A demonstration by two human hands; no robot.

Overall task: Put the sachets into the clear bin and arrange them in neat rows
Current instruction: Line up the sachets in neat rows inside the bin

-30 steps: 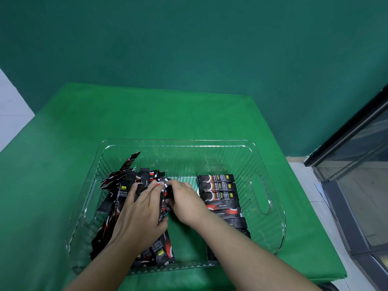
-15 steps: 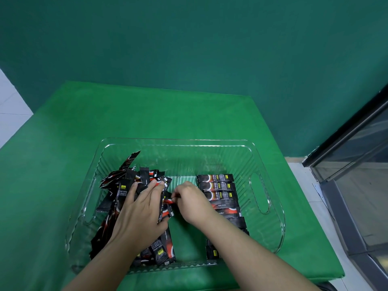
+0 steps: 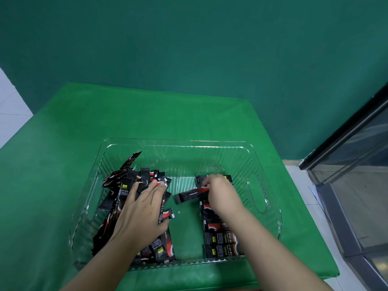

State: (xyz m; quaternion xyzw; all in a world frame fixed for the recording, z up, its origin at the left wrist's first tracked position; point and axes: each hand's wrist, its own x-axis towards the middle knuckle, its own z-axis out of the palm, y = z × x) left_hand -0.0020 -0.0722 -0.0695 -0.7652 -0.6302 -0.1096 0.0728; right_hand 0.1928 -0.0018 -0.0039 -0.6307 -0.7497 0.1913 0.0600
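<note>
A single view is given, taken from a wide-angle camera worn on the person's head and aimed forward and steeply down; the clear bin [image 3: 260, 206] on the green table [image 3: 63, 185] is seen from above and close by, with both forearms entering from the bottom edge. The green wall [image 3: 189, 49] is faced straight ahead and fills the upper part; straight lines are bowed near the edges by the lens; no second view is provided, so nothing is shared.

Bare forearms, seemingly no sleeves.
</note>
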